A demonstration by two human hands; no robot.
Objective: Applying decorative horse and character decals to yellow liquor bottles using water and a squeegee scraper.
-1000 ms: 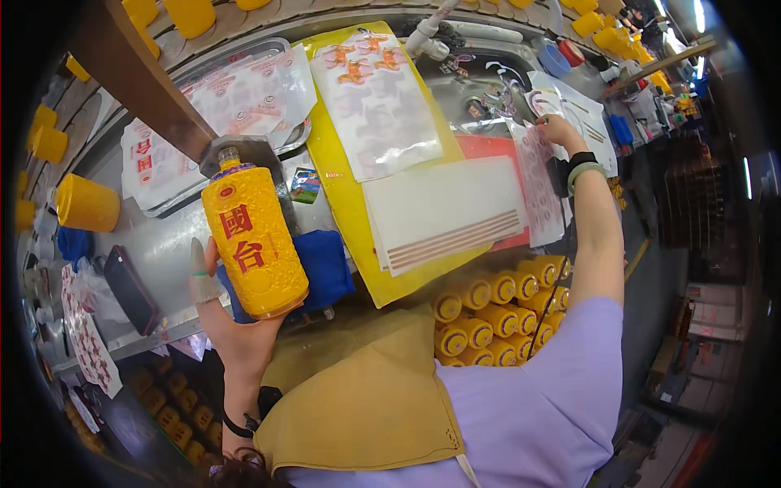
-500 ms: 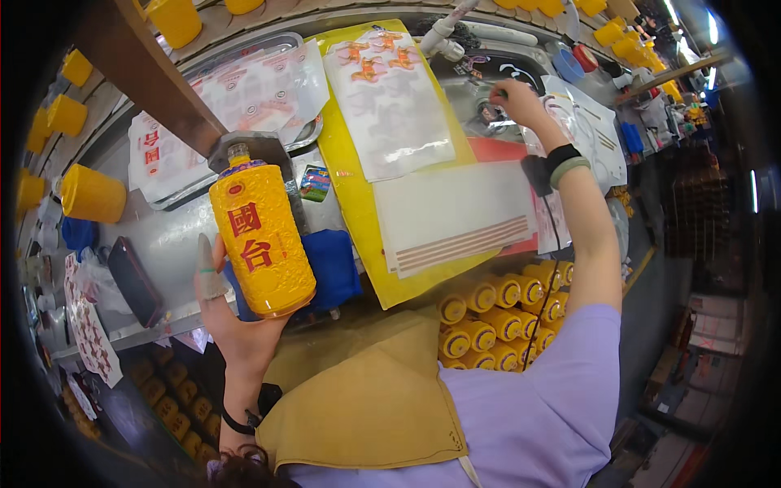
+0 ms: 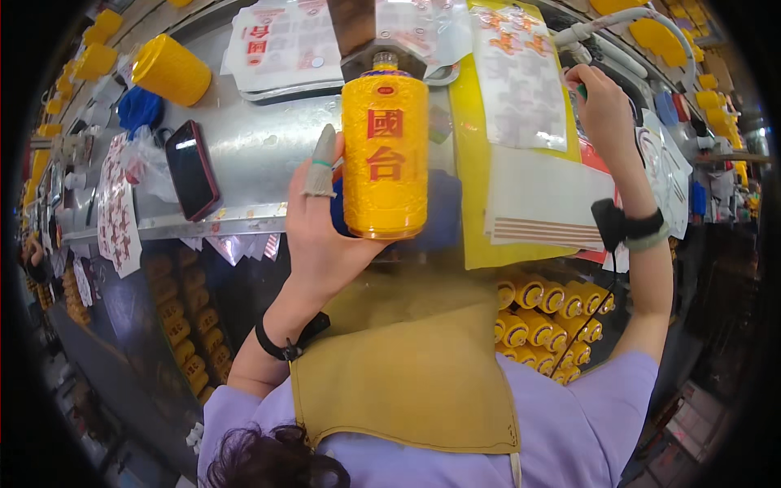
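By yellow board (image 3: 473,183), right hand (image 3: 604,107) now closer, curled, contents unclear; left hand (image 3: 324,240) still gripping bottle (image 3: 385,201).

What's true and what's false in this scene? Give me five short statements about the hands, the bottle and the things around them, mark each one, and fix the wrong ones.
1. The left hand holds a yellow bottle. True.
2. Both hands are on the bottle. False: the right hand is apart from it, off to the right.
3. A phone lies on the metal bench, to the left of the bottle. True.
4. The person's clothing is all black. False: the apron is brownish yellow and the shirt is light purple.
5. A grey cover sits on a finger of the left hand. True.
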